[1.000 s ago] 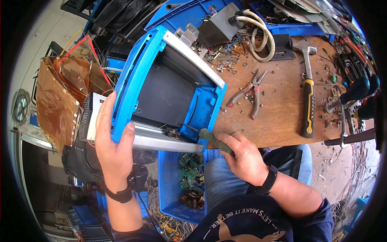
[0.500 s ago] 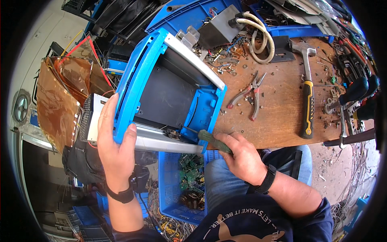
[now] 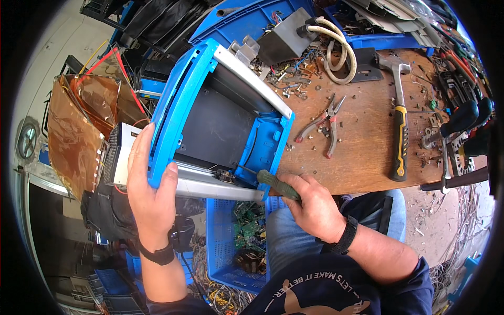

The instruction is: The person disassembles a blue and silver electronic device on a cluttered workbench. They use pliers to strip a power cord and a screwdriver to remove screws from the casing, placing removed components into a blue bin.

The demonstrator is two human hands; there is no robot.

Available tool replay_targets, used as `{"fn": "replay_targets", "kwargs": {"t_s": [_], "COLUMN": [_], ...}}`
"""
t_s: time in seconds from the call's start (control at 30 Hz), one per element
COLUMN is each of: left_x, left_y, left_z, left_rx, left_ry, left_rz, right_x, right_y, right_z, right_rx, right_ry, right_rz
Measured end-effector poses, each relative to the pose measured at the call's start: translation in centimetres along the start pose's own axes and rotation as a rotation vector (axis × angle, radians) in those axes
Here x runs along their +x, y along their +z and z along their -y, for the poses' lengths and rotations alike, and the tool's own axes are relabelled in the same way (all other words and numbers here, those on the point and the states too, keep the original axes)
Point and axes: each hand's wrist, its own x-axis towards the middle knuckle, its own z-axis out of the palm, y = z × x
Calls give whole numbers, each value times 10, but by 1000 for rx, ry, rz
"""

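A blue and silver equipment housing [image 3: 181, 113] with a dark inner panel lies tilted on the left part of the workbench. My left hand [image 3: 152, 173] grips its blue left edge, thumb on the near corner and fingers along the outer side. A green-handled screwdriver [image 3: 278, 186] is held in my right hand [image 3: 317, 207]. Its shaft reaches over the near right corner into the housing, toward a small metal part [image 3: 227, 176] beside the silver rail. Exactly what the tip touches is too small to tell.
On the wooden bench [image 3: 362, 157] lie red-handled pliers [image 3: 331, 125], a hammer [image 3: 400, 121] and scattered screws. A grey metal box [image 3: 286, 39] with a coiled pale cable [image 3: 341, 50] stands behind. Below the bench edge is a blue crate [image 3: 220, 236] with circuit boards. Tools crowd the right side.
The housing and the screwdriver have shifted very slightly. Both hands keep the same grip.
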Motion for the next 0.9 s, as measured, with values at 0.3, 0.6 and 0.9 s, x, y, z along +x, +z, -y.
{"fn": "replay_targets", "kwargs": {"t_s": [0.3,0.6,0.9], "left_x": [0,-1,-7], "left_y": [0,0,-1], "left_z": [0,0,-1], "left_rx": [-3,-10,32], "left_ry": [-1,-30,16], "left_rz": [-2,-3,-15], "right_x": [9,28,34], "right_y": [3,-8,1], "right_z": [-2,14,4], "right_rx": [326,972,820], "right_ry": [240,865,723], "right_rz": [39,271,235]}}
